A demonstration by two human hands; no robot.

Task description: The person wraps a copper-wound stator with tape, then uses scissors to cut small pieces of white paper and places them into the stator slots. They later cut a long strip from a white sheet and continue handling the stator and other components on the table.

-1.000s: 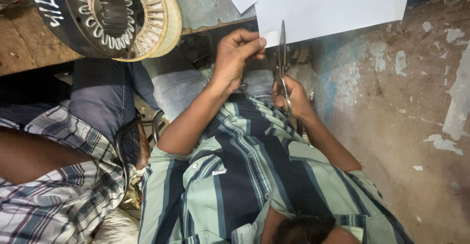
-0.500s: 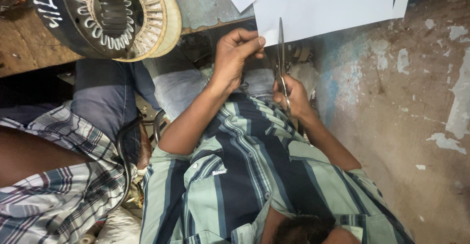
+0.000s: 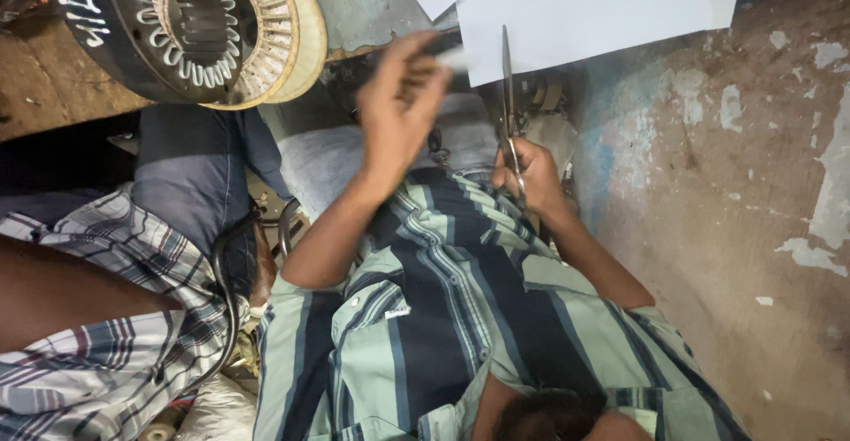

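1. The right hand is closing around the handles of a pair of long scissors, fingers curled through the loops low against the striped shirt, blades pointing up and away from the body.
2. The scissor blades are lying along the lower edge of a large white sheet, which is sitting just beyond both hands; the tip is reaching onto the sheet's bottom margin. Whether the blades are parted or closed is too fine to tell.
3. The left hand is lifting just left of the scissors, blurred, fingers loosely spread, its fingertips close to the sheet's lower left corner. It may be brushing that corner, but I cannot tell whether it is pinching anything.
4. To cut well, in my judgement, the left hand should be pinning or pinching the sheet close beside the blade line so the paper is staying taut, with fingers kept clear of the cutting edge.
5. The right hand should be feeding the blades straight ahead in long strokes, not fully closing the tips, to avoid a ragged edge.
6. Further left of the left hand, a motor stator with pale windings is resting on the surface. A second person in a checked shirt is sitting alongside at the left, well apart from the scissors.
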